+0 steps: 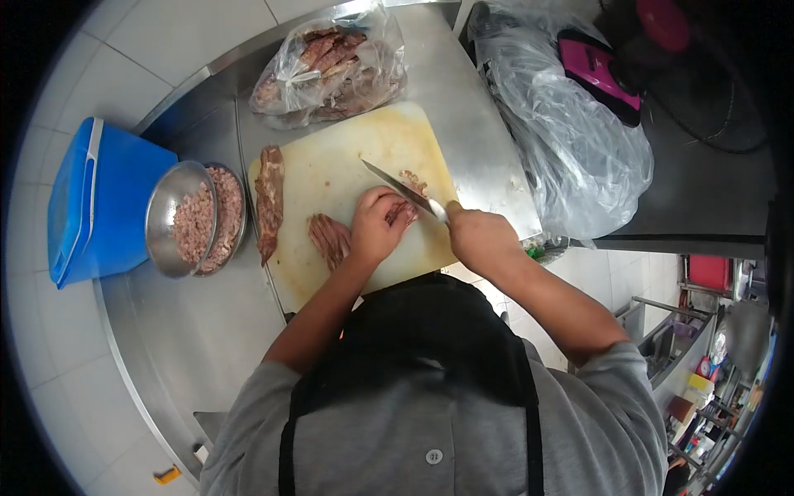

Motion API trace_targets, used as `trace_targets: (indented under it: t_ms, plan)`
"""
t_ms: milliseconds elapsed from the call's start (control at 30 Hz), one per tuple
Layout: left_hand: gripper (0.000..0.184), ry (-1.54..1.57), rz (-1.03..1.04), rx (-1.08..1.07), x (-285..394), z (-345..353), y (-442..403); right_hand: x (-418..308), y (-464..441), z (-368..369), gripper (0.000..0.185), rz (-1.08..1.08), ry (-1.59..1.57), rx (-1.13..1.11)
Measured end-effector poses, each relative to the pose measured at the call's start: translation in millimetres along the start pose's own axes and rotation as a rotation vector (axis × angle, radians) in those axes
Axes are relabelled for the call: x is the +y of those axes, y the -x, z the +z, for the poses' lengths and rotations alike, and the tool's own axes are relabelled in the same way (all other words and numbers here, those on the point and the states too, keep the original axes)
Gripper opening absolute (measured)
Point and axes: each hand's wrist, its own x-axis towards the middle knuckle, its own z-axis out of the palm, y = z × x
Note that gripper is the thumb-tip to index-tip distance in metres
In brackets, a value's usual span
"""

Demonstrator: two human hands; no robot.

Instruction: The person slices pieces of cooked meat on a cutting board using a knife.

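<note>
My right hand [482,240] is wrapped round the white handle of a kitchen knife [395,184], its blade pointing up and left over the cutting board [364,136]. Curled beside the blade, my left hand [380,223] presses on a piece of meat [403,217], mostly covered by the fingers. Small chopped bits of meat [413,181] lie on the far side of the blade. Left of my left hand are sliced meat strips [329,240]. A long reddish-brown piece of meat [269,202] rests along the board's left edge.
Two metal bowls with diced meat [194,219] stand left of the board, beside a blue cooler [107,202]. Behind the board sits a clear bag of meat [335,70]. Plastic bags [562,132] and a pink-and-black device [600,73] are at right.
</note>
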Motion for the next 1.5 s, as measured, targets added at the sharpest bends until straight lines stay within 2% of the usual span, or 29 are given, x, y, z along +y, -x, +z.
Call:
trace_targets:
  t_ms: [133, 200, 333, 400, 500, 567, 733, 833, 900, 1033, 1133, 1200, 1267, 1367, 1500]
  plan:
    - [0.018, -0.077, -0.022, 0.067, 12.3, -6.1, -2.0, 2.7, 31.2, -9.3, 0.015, 0.0, 0.012, 0.012]
    - [0.021, 0.027, -0.088, -0.027, -5.7, 4.5, 5.2, 1.0, 22.5, 7.9, 0.015, -0.033, -0.038, 0.004]
    - [0.022, 0.059, -0.111, -0.059, -4.8, -0.5, 5.6, -10.9, -11.2, 15.8, 0.02, 0.002, -0.042, -0.018]
    - [0.021, 0.033, -0.053, -0.027, 5.8, -7.6, 0.8, -6.8, 1.6, -3.3, 0.021, 0.024, -0.033, -0.032]
    - [0.017, 0.065, -0.099, 0.051, 12.8, -14.7, 0.2, -1.4, 30.3, -7.4, 0.018, -0.023, -0.012, -0.008]
    - [0.016, 0.031, -0.099, 0.02, -3.4, -6.4, 6.1, -3.5, 33.6, -1.2, 0.019, -0.003, -0.011, -0.038]
    - [0.012, -0.004, -0.108, -0.006, -5.0, -7.0, 9.2, -11.4, -5.4, 24.7, 0.018, -0.001, -0.06, -0.024]
    - [0.014, -0.003, -0.076, -0.057, 4.8, -18.3, 0.5, -7.2, 10.5, 2.0, 0.018, -0.025, -0.003, 0.019]
    - [0.017, -0.067, -0.043, 0.038, 17.6, -24.0, 0.2, -10.7, 37.7, -20.1, 0.017, 0.022, 0.002, -0.083]
    - [0.023, 0.009, -0.086, -0.007, -0.6, -7.4, 10.0, -6.2, 16.0, 19.6, 0.017, -0.027, -0.045, 0.002]
    - [0.023, 0.085, -0.202, -0.063, -3.0, -13.2, 12.5, -14.3, -7.5, 23.6, 0.022, -0.01, -0.04, -0.049]
    - [0.027, 0.015, -0.074, -0.104, -2.8, -17.8, 9.4, -11.2, -4.7, 11.8, 0.022, -0.018, -0.033, -0.04]
    - [0.025, 0.038, -0.088, -0.087, 6.6, -24.5, 8.2, -5.5, 13.9, 6.1, 0.019, -0.038, 0.0, 0.024]
    - [0.022, 0.049, -0.154, -0.072, 5.9, -23.0, 8.0, -7.1, 33.1, -2.0, 0.018, 0.0, 0.024, -0.042]
    - [0.018, 0.006, -0.142, -0.083, -8.9, -14.6, 12.8, -15.1, 3.5, 24.4, 0.018, 0.006, -0.029, -0.053]
